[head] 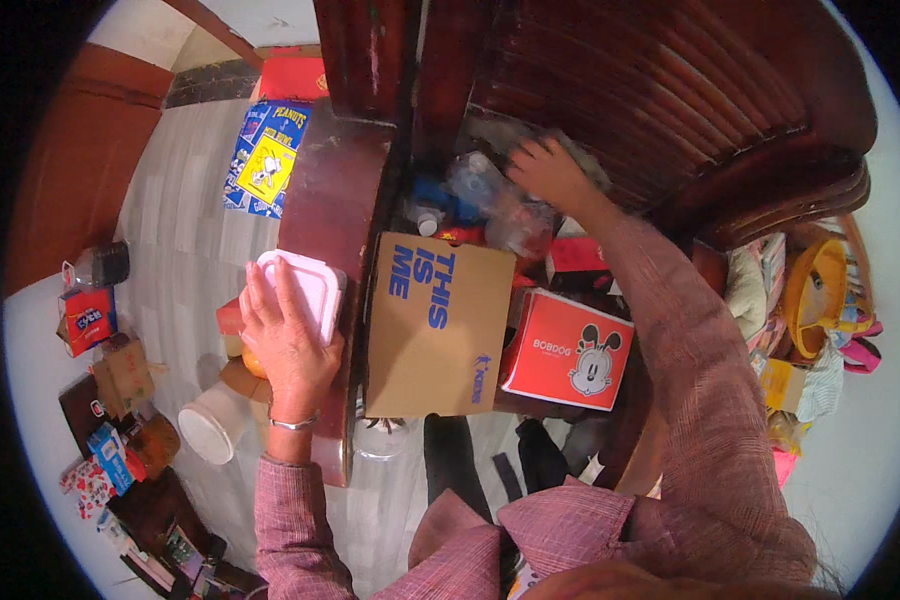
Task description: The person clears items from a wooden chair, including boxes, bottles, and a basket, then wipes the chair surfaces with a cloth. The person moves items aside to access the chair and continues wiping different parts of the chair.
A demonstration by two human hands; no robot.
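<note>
My left hand [289, 337] grips a box with a pale pink lid [319, 289], fingers spread across the top and thumb along its side. The box is at the dark red wooden ledge [337, 180]. My right hand [551, 172] reaches over a pile of clear plastic packaging [514, 221] by the slatted wooden seat; blur hides whether its fingers hold anything. Between my arms lies a brown cardboard box [439, 337] with blue lettering. To its right is a red box [570, 349] with a cartoon dog on it.
A clear bottle with a white cap [427, 221] lies among the packaging. A blue and yellow printed box [266, 161] stands beyond the ledge. On the floor to the left are a white bucket [214, 424] and several cartons. The curved wooden bench [682, 90] rises at the upper right.
</note>
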